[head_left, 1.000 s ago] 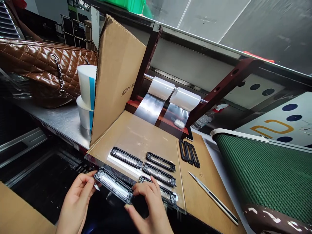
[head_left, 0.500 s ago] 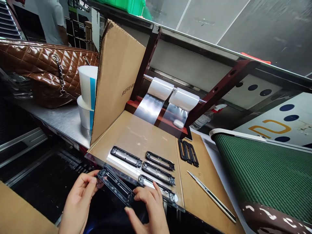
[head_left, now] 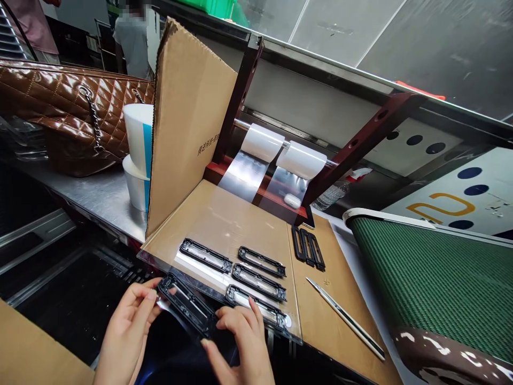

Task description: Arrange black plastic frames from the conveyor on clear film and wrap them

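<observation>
A long black plastic frame (head_left: 186, 306) with a slot along its middle is held tilted over the front edge of the work surface. My left hand (head_left: 129, 327) pinches its left end between thumb and fingers, and a bit of clear film shows beside those fingertips. At the other end, my right hand (head_left: 247, 338) grips the frame between thumb and bent forefinger. Just beyond, similar black frames (head_left: 206, 255) lie on a clear sheet (head_left: 224, 227) over cardboard. One frame (head_left: 260, 307) lies partly behind my right fingers.
Several slim black frames (head_left: 308, 248) and a craft knife (head_left: 347, 319) lie on cardboard at the right. Film rolls (head_left: 301, 159) hang on a rod behind. An upright cardboard panel (head_left: 188, 117) stands left, beside stacked white rolls (head_left: 135, 133). A green conveyor belt (head_left: 436, 278) runs at the right.
The frame stays between both hands, turned slightly, with more clear film glinting by my left fingertips. The view has shifted slightly. In the background, people appear in different positions.
</observation>
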The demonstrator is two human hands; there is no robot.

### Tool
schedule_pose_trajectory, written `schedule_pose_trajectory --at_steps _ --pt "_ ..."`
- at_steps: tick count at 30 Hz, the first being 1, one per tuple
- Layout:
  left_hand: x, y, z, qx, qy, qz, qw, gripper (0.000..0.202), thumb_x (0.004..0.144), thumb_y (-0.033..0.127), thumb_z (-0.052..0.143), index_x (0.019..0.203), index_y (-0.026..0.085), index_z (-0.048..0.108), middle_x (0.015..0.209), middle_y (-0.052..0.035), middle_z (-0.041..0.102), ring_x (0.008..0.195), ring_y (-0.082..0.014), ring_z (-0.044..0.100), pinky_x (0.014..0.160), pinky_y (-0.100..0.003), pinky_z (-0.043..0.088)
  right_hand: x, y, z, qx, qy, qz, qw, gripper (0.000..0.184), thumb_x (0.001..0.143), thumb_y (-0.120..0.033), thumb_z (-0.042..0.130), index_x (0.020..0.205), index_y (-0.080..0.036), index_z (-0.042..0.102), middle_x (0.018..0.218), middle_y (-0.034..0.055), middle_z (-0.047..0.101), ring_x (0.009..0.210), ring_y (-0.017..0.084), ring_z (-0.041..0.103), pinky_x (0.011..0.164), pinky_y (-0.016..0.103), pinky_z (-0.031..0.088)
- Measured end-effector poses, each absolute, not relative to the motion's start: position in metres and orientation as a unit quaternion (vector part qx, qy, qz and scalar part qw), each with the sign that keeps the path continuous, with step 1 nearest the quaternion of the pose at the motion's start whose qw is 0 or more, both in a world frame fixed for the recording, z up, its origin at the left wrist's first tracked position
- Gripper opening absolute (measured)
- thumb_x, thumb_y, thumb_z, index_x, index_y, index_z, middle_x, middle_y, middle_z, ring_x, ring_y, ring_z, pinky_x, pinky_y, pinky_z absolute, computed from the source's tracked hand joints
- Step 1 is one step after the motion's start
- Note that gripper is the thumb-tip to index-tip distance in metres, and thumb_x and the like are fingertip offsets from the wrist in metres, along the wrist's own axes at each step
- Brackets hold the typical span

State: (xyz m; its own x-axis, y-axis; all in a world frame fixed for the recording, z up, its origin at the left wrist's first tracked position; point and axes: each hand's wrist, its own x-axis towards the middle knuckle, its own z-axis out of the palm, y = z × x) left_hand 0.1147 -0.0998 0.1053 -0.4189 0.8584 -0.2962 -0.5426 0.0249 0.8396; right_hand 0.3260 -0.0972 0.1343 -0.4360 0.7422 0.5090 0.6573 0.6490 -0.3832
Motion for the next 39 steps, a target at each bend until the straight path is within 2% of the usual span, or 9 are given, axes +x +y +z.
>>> schedule_pose_trajectory --at_steps 4,7,11,15,19,22,31,35,39 --pt "0.116 -0.101 0.108 0.149 0.490 0.677 0.528 0.032 0.068 0.046 0.085 0.068 0.019 0.067 0.098 -0.0051 0.075 0.087 -0.0232 0.073 0.081 -0.030 0.061 0.325 -0.098 0.133 -0.414 -0.847 0.065 0.327 0.036 0.076 -0.015 0.069 0.101 -0.026 0.046 0.091 -0.0003 0.071 0.078 0.021 0.070 0.103 0.054 0.048" --pt "0.121 -0.101 0.115 0.129 0.478 0.689 0.529 0.032 0.070 0.048 0.082 0.072 0.021 0.066 0.092 -0.0031 0.075 0.086 -0.0235 0.073 0.076 -0.029 0.062 0.324 -0.100 0.131 -0.416 -0.845 0.063 0.331 0.035 0.077 -0.015 0.069 0.102 -0.026 0.047 0.092 0.0002 0.071 0.079 0.021 0.070 0.102 0.053 0.049" --pt "0.123 -0.100 0.120 0.094 0.468 0.699 0.533 0.032 0.075 0.053 0.075 0.089 0.025 0.067 0.091 -0.0025 0.077 0.084 -0.0235 0.073 0.070 -0.030 0.062 0.321 -0.100 0.132 -0.420 -0.839 0.064 0.341 0.034 0.077 -0.015 0.068 0.101 -0.026 0.047 0.090 -0.0004 0.071 0.079 0.021 0.070 0.104 0.052 0.048" --pt "0.124 -0.103 0.113 0.070 0.460 0.681 0.566 0.050 0.072 0.058 0.076 0.108 0.025 0.067 0.093 -0.0062 0.079 0.084 -0.0274 0.074 0.069 -0.035 0.062 0.314 -0.099 0.136 -0.420 -0.828 0.061 0.366 0.030 0.079 -0.015 0.065 0.101 -0.026 0.048 0.089 -0.0008 0.071 0.077 0.020 0.070 0.104 0.050 0.048" --pt "0.133 -0.111 0.105 0.063 0.450 0.659 0.599 0.053 0.068 0.060 0.078 0.103 0.022 0.073 0.097 -0.0097 0.079 0.087 -0.0321 0.074 0.069 -0.040 0.063 0.310 -0.099 0.138 -0.427 -0.809 0.056 0.399 0.023 0.081 -0.014 0.061 0.098 -0.026 0.050 0.086 -0.0014 0.071 0.074 0.019 0.070 0.103 0.048 0.048" --pt "0.142 -0.119 0.100 0.061 0.441 0.641 0.625 0.051 0.067 0.061 0.079 0.099 0.021 0.077 0.099 -0.0103 0.080 0.088 -0.0339 0.074 0.069 -0.042 0.063 0.312 -0.100 0.135 -0.424 -0.820 0.060 0.378 0.026 0.080 -0.015 0.065 0.099 -0.026 0.050 0.088 -0.0010 0.071 0.076 0.019 0.070 0.103 0.048 0.048" --pt "0.162 -0.132 0.081 0.039 0.425 0.591 0.685 0.050 0.062 0.063 0.081 0.092 0.023 0.081 0.102 -0.0113 0.080 0.097 -0.0341 0.073 0.082 -0.041 0.062 0.313 -0.099 0.133 -0.425 -0.825 0.062 0.368 0.030 0.078 -0.013 0.065 0.100 -0.026 0.049 0.090 -0.0008 0.071 0.079 0.020 0.070 0.105 0.048 0.045" --pt "0.151 -0.128 0.084 0.029 0.430 0.607 0.667 0.055 0.065 0.065 0.078 0.101 0.024 0.079 0.112 -0.0099 0.078 0.111 -0.0334 0.068 0.089 -0.039 0.060 0.310 -0.102 0.131 -0.436 -0.805 0.068 0.397 0.023 0.082 -0.015 0.062 0.098 -0.026 0.050 0.089 -0.0009 0.071 0.077 0.019 0.069 0.105 0.048 0.045" --pt "0.135 -0.118 0.094 0.024 0.449 0.632 0.631 0.059 0.068 0.066 0.074 0.110 0.024 0.075 0.111 -0.0086 0.078 0.110 -0.0324 0.068 0.092 -0.040 0.059 0.312 -0.107 0.121 -0.468 -0.782 0.099 0.400 0.017 0.087 -0.019 0.059 0.099 -0.027 0.050 0.092 0.0015 0.071 0.082 0.021 0.068 0.109 0.054 0.039"
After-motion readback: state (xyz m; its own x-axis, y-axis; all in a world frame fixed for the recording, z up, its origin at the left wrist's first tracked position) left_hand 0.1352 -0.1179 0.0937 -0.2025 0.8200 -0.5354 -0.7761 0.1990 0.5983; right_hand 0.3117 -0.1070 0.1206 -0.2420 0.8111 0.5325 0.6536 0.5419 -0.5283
